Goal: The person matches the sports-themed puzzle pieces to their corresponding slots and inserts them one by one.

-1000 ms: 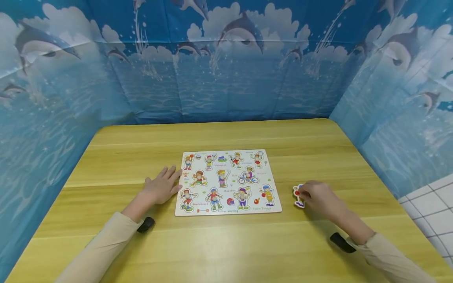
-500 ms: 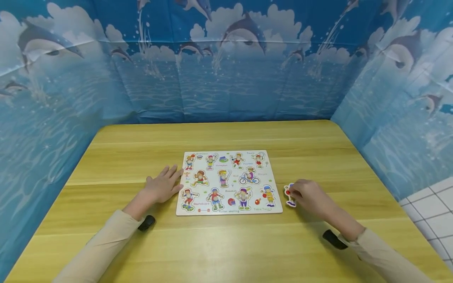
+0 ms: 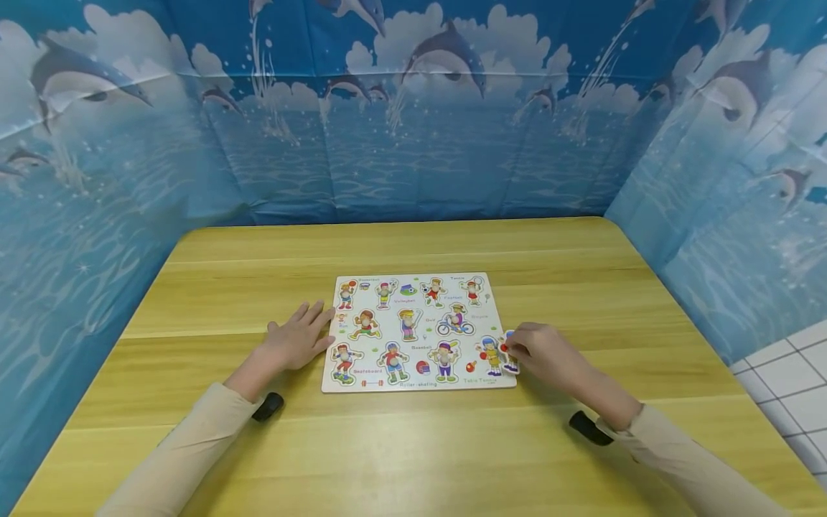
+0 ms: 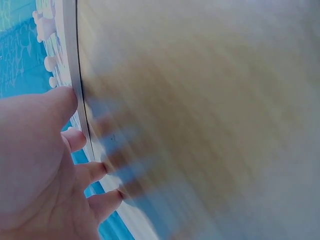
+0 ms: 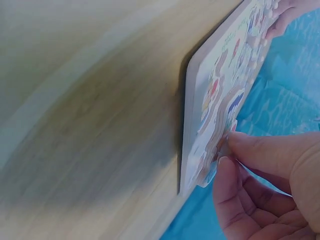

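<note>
A white puzzle board printed with sports figures lies on the wooden table. My left hand rests flat with spread fingers, its fingertips touching the board's left edge; the left wrist view shows the thumb against that edge. Over the board's right edge, my right hand pinches a small figure-shaped puzzle piece between thumb and fingers. In the right wrist view the puzzle piece is held by its knob, close above the board. It partly overlaps the printed table tennis figure.
Several knobbed figures sit across the board, such as the bicycle figure. The wooden table extends on all sides of the board. A dolphin-print curtain hangs behind and at both sides. White floor tiles show at far right.
My right hand has carried the puzzle piece leftward from the bare table to the board's right edge. My left hand stays at the board's left edge.
</note>
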{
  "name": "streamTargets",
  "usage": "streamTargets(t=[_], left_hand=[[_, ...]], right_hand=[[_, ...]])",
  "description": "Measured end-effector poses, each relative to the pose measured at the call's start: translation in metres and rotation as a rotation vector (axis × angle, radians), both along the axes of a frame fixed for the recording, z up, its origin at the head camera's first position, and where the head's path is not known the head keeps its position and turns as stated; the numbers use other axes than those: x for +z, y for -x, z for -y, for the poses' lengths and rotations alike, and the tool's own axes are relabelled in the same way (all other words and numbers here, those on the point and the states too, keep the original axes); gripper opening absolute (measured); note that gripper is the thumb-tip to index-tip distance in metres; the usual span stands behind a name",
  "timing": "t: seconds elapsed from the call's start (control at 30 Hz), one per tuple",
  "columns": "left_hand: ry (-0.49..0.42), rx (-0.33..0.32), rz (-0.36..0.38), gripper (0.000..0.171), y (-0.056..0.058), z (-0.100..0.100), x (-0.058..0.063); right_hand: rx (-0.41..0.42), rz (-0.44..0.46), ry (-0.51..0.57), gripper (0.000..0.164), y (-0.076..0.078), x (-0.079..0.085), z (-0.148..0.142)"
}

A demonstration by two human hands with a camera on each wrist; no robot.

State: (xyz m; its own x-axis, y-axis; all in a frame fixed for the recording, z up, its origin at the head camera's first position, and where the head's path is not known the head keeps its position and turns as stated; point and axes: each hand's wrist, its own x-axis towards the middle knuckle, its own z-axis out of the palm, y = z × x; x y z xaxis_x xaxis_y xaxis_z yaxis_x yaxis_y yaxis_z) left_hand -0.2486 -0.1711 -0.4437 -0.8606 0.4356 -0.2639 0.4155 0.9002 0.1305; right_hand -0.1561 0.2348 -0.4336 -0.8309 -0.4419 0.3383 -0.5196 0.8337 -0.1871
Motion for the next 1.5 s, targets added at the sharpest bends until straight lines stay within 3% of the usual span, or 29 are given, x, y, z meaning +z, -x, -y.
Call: streamTargets(t=[0.67, 1.5], left_hand=[[0.008, 0.007, 0.02, 0.061, 0.001, 0.0, 0.001], [0.011, 0.01, 0.007, 0.06, 0.001, 0.0, -0.001]], right_hand=[[0.116, 0.056, -0.017, 0.01, 0.008, -0.007, 0.018], [0.04, 0.139, 0.003, 0.007, 0.014, -0.014, 0.021]])
